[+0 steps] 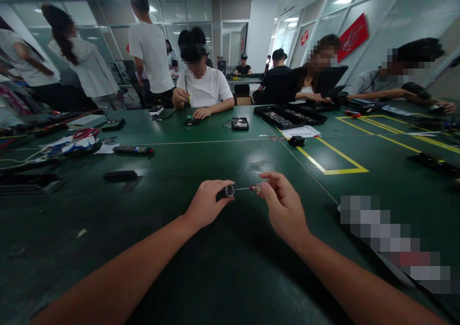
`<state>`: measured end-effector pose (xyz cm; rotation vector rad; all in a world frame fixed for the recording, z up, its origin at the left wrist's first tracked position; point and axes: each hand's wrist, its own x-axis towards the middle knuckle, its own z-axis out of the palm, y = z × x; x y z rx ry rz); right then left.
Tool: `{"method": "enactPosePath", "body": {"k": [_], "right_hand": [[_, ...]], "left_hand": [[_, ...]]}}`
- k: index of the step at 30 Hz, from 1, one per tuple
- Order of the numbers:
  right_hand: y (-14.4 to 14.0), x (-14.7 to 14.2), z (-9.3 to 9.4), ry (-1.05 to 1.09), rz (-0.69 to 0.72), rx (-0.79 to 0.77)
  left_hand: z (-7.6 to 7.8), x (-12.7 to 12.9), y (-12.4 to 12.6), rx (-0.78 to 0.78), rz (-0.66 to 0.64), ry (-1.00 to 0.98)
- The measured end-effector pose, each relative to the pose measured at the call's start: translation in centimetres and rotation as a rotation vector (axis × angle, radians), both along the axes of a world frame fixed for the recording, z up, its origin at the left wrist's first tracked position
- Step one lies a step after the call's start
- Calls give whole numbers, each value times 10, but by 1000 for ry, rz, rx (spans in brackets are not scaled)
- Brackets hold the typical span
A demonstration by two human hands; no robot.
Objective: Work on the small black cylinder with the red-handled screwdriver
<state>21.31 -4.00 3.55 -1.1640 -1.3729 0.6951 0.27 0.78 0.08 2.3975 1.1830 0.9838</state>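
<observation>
The left hand [206, 204] grips a short black cylindrical part [225, 191], its round open end facing right. The right hand [282, 205] pinches the red handle of a small screwdriver [249, 188], whose thin shaft lies level, pointing left and meeting that end, both above the green table [215, 277]. Well beyond the part, black trays [287, 116] hold small items too blurred to tell.

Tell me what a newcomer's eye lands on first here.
At bottom centre, the left hand grips a small dark cylinder while the right hand holds a thin red-handled screwdriver pointing into it, above the green table. A yellow taped rectangle lies to the right.
</observation>
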Motion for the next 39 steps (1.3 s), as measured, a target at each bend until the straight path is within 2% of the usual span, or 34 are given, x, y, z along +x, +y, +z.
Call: {"method": "enactPosePath", "body": {"k": [4, 9, 17, 20, 23, 26, 33, 39], "right_hand": [[0, -1, -1, -15, 26, 7], [-1, 0, 2, -133, -33, 0], [2, -2, -3, -20, 7, 6], [13, 0, -8, 182, -3, -71], [27, 7, -14, 496, 118, -320], [34, 11, -18, 606, 68, -339], [26, 1, -18, 439, 36, -166], [22, 1, -17, 295, 44, -121]], "left_hand": [[-1, 0, 0, 2, -4, -5], [1, 2, -1, 5, -24, 7], [4, 2, -3, -23, 10, 10], [8, 2, -3, 34, 12, 28], [9, 0, 0, 61, 14, 58], [6, -4, 4, 3, 30, 42], [3, -4, 2, -26, 31, 13], [5, 0, -1, -15, 18, 15]]}}
